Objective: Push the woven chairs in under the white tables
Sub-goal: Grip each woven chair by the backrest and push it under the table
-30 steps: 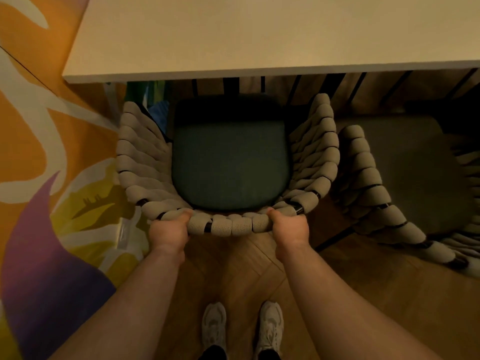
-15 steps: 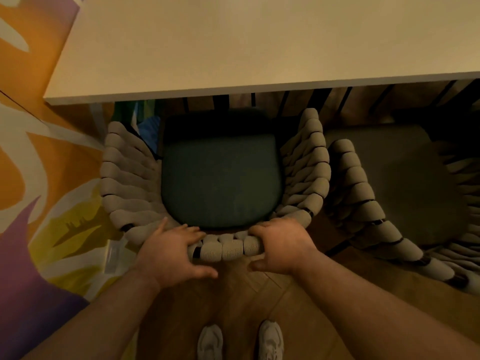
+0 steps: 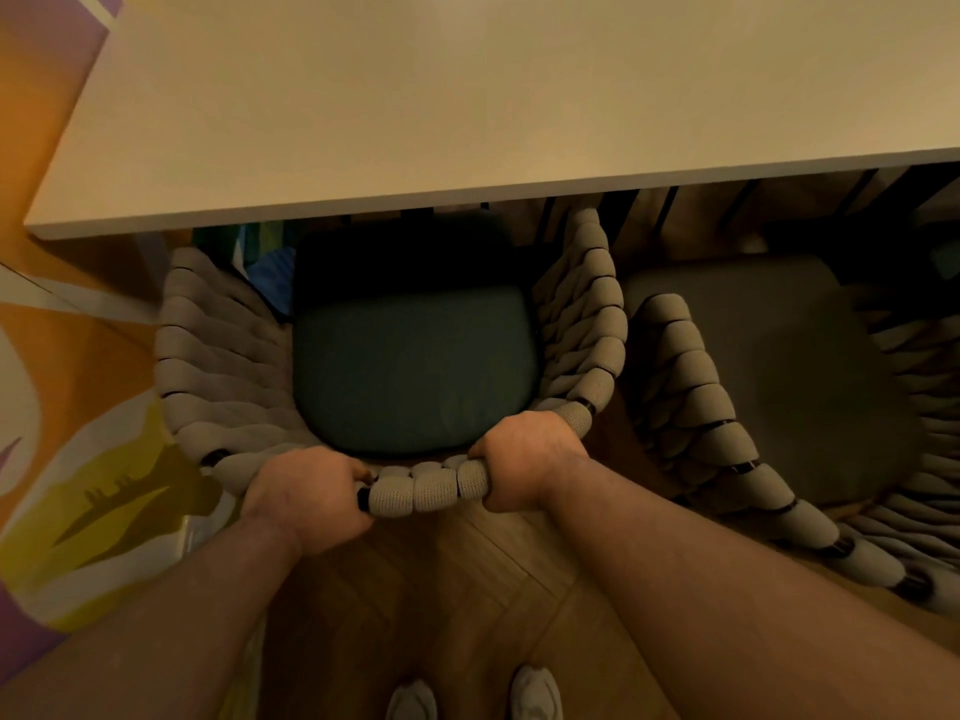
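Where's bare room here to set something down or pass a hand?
Free: the white table top, bare in view; the teal seat cushion; the wood floor between the forearms. Crowded: the back rim of the held woven chair, gripped by left hand and right hand, and the narrow gap to the neighbouring chair.

Dim, warm yellow-brown cast throughout. Tabletop (image 3: 467, 96), upper half, is the brightest surface, evenly lit, no glare. Hard shadow below its near edge; far end of the seat cushion (image 3: 415, 366) goes almost black. Second chair (image 3: 753, 356), right, murky and low in contrast. Knit on the woven chair (image 3: 431, 491) rim, lower centre, reads crisp. Painted floor (image 3: 78, 459) at left edge and shoes (image 3: 535, 693) at bottom smeared soft. Wide-angle bend: tabletop edge slants, forearms (image 3: 727, 589) balloon toward lower corners.
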### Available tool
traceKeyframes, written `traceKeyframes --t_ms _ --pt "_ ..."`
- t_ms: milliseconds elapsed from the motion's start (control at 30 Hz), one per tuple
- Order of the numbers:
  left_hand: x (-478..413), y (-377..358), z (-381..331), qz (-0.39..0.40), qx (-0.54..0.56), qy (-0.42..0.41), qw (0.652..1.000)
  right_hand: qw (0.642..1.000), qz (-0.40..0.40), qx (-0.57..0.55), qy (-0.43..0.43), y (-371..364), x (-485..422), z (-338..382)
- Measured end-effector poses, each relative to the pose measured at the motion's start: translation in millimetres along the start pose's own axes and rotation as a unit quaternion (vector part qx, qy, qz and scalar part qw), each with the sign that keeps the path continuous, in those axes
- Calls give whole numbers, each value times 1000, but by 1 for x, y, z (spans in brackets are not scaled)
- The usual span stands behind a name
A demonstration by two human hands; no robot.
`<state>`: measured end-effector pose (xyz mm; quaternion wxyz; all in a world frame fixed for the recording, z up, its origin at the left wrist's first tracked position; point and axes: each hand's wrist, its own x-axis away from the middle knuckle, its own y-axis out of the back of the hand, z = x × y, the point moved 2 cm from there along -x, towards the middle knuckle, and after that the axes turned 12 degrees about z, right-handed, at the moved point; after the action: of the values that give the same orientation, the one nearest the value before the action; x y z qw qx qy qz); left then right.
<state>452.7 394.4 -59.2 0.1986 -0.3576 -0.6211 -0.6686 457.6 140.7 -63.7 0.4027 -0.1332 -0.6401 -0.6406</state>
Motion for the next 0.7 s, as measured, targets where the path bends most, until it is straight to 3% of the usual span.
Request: traceKeyframes --t_ms 467,700 --pt "-6 3 3 -3 1 28 1000 1000 -20 -16 4 3 -3 -1" --pt "-2 2 -9 -8 -5 63 998 994 -101 -35 -8 -1 27 9"
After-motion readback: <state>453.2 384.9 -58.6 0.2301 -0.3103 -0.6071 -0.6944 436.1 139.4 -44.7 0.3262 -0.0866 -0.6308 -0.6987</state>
